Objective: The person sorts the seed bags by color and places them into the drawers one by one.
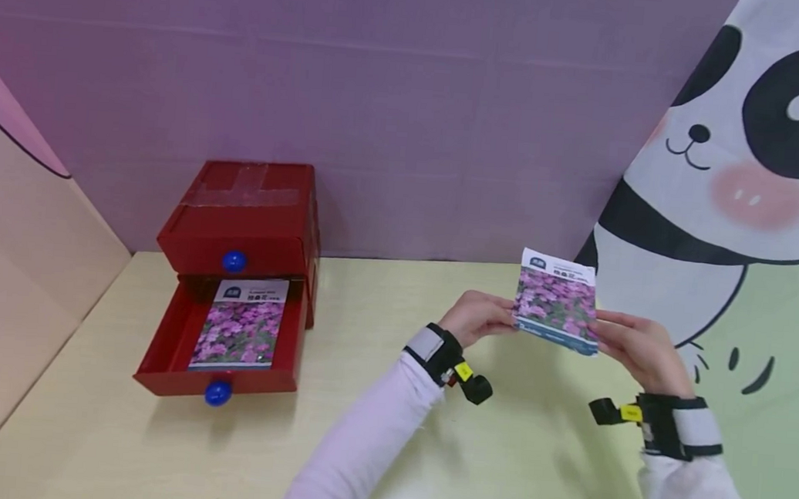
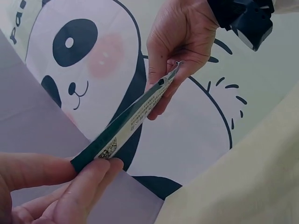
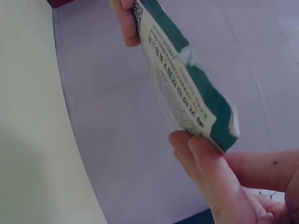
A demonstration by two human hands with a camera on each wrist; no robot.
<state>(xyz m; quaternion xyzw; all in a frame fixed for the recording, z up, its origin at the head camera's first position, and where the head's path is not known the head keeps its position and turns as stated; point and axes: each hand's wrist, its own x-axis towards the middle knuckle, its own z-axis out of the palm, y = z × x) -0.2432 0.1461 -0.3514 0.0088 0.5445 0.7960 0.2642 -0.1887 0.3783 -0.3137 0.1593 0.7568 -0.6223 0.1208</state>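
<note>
Between both hands, above the table, a seed packet (image 1: pixel 556 299) with pink flowers on its front is held up. My left hand (image 1: pixel 480 317) pinches its left edge between thumb and fingers. At the opposite edge, my right hand (image 1: pixel 639 347) pinches it likewise. Small print covers the back of the packet (image 3: pixel 180 79) in the right wrist view, and its thin lower edge shows in the left wrist view. A second, matching flower packet (image 1: pixel 241 327) lies in the pulled-out lower drawer (image 1: pixel 286 373), away to the left of my hands.
A red two-drawer box (image 1: pixel 257 193) with blue knobs stands at the back left, its upper drawer (image 1: pixel 193 254) closed. The pale table (image 1: pixel 378 356) meets a purple backdrop (image 1: pixel 408 126) behind. A panda print (image 1: pixel 675 284) covers the right side.
</note>
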